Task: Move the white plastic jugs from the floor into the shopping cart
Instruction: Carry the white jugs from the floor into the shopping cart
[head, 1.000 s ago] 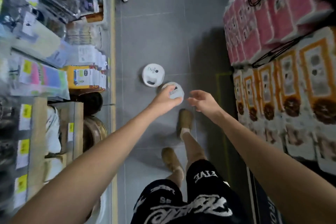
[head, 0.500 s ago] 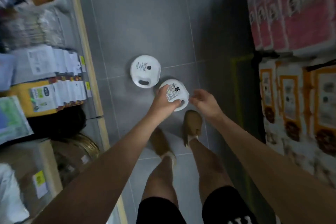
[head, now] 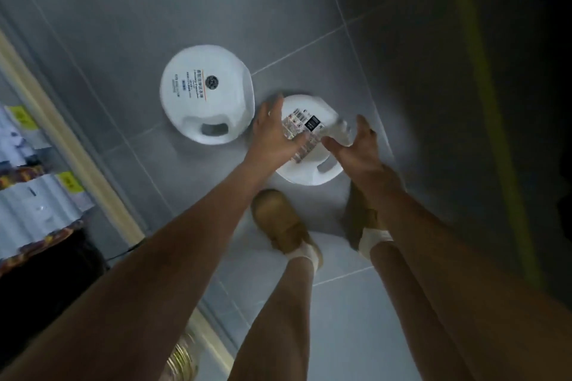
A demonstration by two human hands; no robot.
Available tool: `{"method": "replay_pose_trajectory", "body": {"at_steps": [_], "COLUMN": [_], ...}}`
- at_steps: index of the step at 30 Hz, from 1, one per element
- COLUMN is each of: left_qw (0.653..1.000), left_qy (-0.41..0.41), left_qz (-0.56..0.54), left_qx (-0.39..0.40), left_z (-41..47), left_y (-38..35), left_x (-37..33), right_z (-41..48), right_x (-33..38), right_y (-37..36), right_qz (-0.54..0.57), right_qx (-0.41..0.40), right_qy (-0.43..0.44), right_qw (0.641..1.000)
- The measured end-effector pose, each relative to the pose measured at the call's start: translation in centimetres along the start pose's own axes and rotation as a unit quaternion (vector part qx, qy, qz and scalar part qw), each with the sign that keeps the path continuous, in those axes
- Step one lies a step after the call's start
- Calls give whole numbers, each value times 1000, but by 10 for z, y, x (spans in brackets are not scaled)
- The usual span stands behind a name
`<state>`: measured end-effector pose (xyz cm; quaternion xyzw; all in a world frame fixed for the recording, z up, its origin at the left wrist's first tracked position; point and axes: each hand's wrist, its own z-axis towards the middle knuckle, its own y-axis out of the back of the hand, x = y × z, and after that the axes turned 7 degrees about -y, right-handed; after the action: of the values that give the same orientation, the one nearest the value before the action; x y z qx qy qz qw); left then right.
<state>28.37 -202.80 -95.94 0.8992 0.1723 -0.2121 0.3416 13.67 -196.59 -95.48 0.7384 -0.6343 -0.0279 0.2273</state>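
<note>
Two white plastic jugs stand on the grey tile floor, seen from above. The far jug [head: 206, 93] has a printed label and a handle hole on its near side. The near jug [head: 305, 174] carries a barcode label and stands just ahead of my feet. My left hand [head: 272, 130] is spread over its left side, thumb across the label. My right hand [head: 356, 145] is at its right side with fingers apart. Neither hand is closed on the jug. No shopping cart is in view.
A store shelf with packaged goods [head: 34, 204] and a beige base rail [head: 62, 139] runs along the left. A yellow floor line [head: 489, 71] runs along the dark right side. My tan shoes [head: 278, 219] stand right behind the near jug.
I have bent lower, so the jugs look much larger. Both hands have come down to the near jug, and the left hand's fingers have spread apart.
</note>
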Motion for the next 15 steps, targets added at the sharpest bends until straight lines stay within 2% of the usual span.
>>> {"method": "replay_pose_trajectory", "body": {"at_steps": [5,7,11,15], "left_qw": [996,993,989,988], "left_qy": [-57,-56,-10,-7], "left_qz": [41,58,-47,-107], "left_qx": [55,89,137,110], "left_z": [36,48,60,58], "left_y": [-7,-7,-9,-19], "left_x": [38,47,60,63], "right_z": [35,45,60,70], "right_x": [-31,-42,-59,-70], "right_y": [-31,-39,-50,-53], "right_qz": [61,104,240,291], "right_qx": [3,8,27,42], "right_qy": [-1,-4,7,41], "right_qw": [998,995,970,955]}}
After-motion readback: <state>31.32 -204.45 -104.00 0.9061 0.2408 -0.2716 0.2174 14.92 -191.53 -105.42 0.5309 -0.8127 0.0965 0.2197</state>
